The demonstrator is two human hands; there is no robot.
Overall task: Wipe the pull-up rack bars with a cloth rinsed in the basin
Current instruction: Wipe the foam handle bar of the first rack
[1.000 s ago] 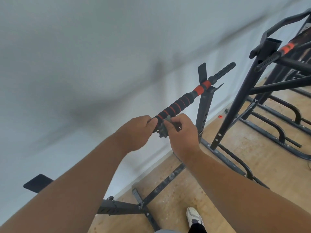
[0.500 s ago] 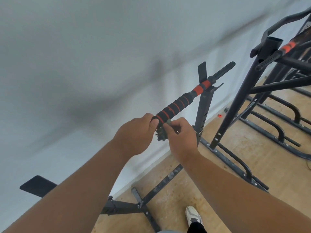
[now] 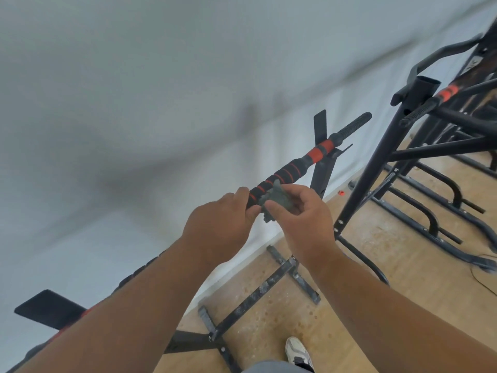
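- Holding a small grey-green cloth (image 3: 279,199) against the near end of the foam-padded bar (image 3: 285,175); both hands meet there, at mid-frame.
- Right hand (image 3: 304,222): thumb and fingers curled, pinching the cloth; grip is grasping the cloth. One corner of the cloth sticks up above the fingers; a crumpled bit hangs just below them.
- Left hand (image 3: 220,224): fingers curled around the bar's near end, thumb tip touching the cloth edge; grip is grasping the bar.
- Bar: black foam with orange rings, then an orange band, then a ribbed black tip (image 3: 355,123). It slants up and away to the right, resting on a dark upright post (image 3: 321,175).
- Pull-up rack base (image 3: 258,292): dark crossed floor rails, scuffed, below the hands, near the white wall (image 3: 134,103).
- Second black frame (image 3: 376,168) stands to the right, apart from the bar, with its own orange-banded handle (image 3: 446,91).
- Wooden floor (image 3: 376,305), speckled pale. A white shoe (image 3: 297,351) at bottom edge.
- Basin: not seen in this view.
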